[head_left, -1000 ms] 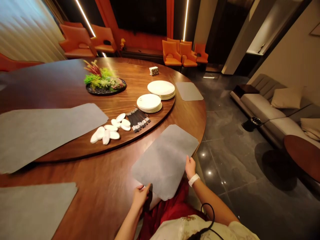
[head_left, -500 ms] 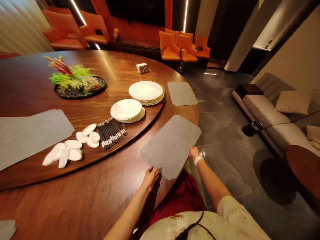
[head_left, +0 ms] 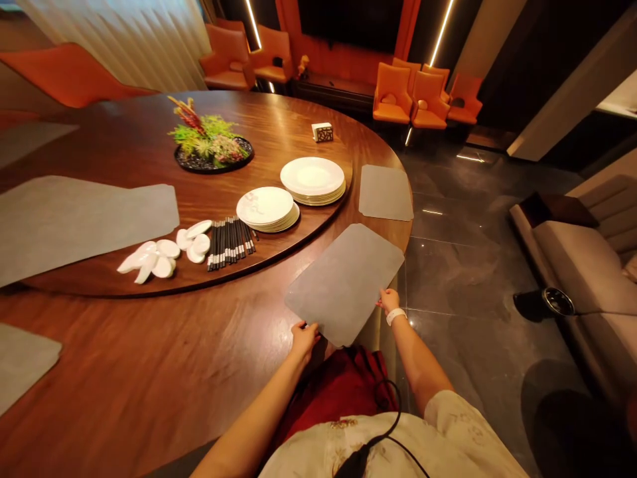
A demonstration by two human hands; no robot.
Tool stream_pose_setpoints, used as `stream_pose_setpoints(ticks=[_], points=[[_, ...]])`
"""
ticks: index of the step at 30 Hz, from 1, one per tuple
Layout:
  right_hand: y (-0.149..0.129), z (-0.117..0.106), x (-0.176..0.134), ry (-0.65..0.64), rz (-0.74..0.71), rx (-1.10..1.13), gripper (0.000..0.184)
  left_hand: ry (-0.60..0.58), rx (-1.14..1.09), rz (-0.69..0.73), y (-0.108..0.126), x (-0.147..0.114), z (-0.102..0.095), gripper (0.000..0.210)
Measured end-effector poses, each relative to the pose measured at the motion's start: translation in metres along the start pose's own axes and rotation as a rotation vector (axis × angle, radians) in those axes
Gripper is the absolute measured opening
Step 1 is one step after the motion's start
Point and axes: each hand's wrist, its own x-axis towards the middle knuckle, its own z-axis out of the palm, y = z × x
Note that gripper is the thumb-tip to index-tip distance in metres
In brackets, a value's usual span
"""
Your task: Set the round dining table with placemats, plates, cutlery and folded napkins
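Observation:
A grey placemat (head_left: 348, 282) with cut corners is at the table's near edge, set at an angle. My right hand (head_left: 389, 302), with a white band at the wrist, pinches its right edge. At the mat's lower left edge, the fingers of my left hand (head_left: 304, 338) are closed on the border, the thumb partly hidden. Another grey placemat (head_left: 385, 192) lies flat on the table farther along the rim.
The round wooden table (head_left: 199, 345) has a raised turntable. On it are a plate stack (head_left: 312, 176), a smaller plate stack (head_left: 265, 206), chopsticks (head_left: 231, 244), white spoons (head_left: 149, 259), large grey mats (head_left: 84, 219) and a plant tray (head_left: 213, 156). Orange chairs (head_left: 393, 93) stand behind.
My view has turned left, so the table's contents appear farther right. The placemat has swung slightly in my hands and sits a little nearer the table's edge. Both hands keep their hold.

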Motion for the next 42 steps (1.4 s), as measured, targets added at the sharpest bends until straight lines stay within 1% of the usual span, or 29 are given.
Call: stream_pose_setpoints(ticks=[4,9,11,13,14,16,18,20,22,25,27,29,31,32,35,36,38,40,42], points=[[-0.002,0.001,0.0,-0.02,-0.016,0.013,0.027,0.083,0.034,-0.013,0.005,0.0,0.006,0.057],[-0.004,0.0,-0.007,-0.031,-0.013,0.033,0.02,0.069,0.068,0.036,0.01,-0.007,0.01,0.029],[-0.004,-0.003,-0.012,-0.016,-0.01,0.033,0.018,0.068,0.059,0.073,0.013,-0.012,0.007,0.028],[-0.002,-0.008,-0.019,0.012,-0.019,0.029,0.021,0.067,0.041,0.108,0.016,-0.018,-0.007,0.031],[0.0,-0.01,-0.024,0.028,-0.028,0.028,0.024,0.055,0.024,0.127,0.017,-0.02,-0.019,0.033],[0.008,-0.015,-0.035,0.051,-0.042,0.037,0.028,0.021,-0.024,0.165,0.018,-0.021,-0.054,0.039],[0.021,-0.018,-0.049,0.055,-0.041,0.057,0.03,0.003,-0.08,0.179,0.016,-0.019,-0.102,0.044],[0.039,-0.018,-0.068,0.033,-0.022,0.074,0.03,0.025,-0.117,0.141,0.011,-0.013,-0.157,0.046],[0.061,-0.015,-0.089,-0.004,-0.024,0.063,0.03,0.068,-0.129,0.083,0.006,-0.007,-0.212,0.043],[0.094,-0.005,-0.122,-0.077,-0.122,-0.041,0.035,0.188,-0.085,0.067,0.002,0.005,-0.285,0.035],[0.112,0.006,-0.142,-0.142,-0.216,-0.159,0.039,0.288,-0.035,0.094,0.003,0.017,-0.326,0.031],[0.126,0.022,-0.159,-0.194,-0.303,-0.281,0.04,0.354,-0.002,0.115,0.006,0.031,-0.361,0.031],[0.136,0.04,-0.175,-0.209,-0.348,-0.382,0.036,0.377,0.022,0.131,0.008,0.048,-0.39,0.032],[0.141,0.05,-0.183,-0.21,-0.339,-0.419,0.033,0.382,0.043,0.139,0.009,0.055,-0.402,0.034],[0.151,0.075,-0.206,-0.218,-0.222,-0.484,0.024,0.389,0.138,0.176,0.011,0.073,-0.433,0.036],[0.153,0.081,-0.214,-0.221,-0.193,-0.496,0.022,0.39,0.177,0.191,0.011,0.076,-0.441,0.035],[0.151,0.091,-0.229,-0.231,-0.194,-0.521,0.017,0.391,0.251,0.213,0.011,0.079,-0.455,0.03],[0.143,0.097,-0.244,-0.241,-0.248,-0.546,0.012,0.387,0.366,0.229,0.009,0.077,-0.465,0.028],[0.131,0.103,-0.255,-0.239,-0.308,-0.577,0.007,0.386,0.553,0.245,0.005,0.072,-0.474,0.033]])
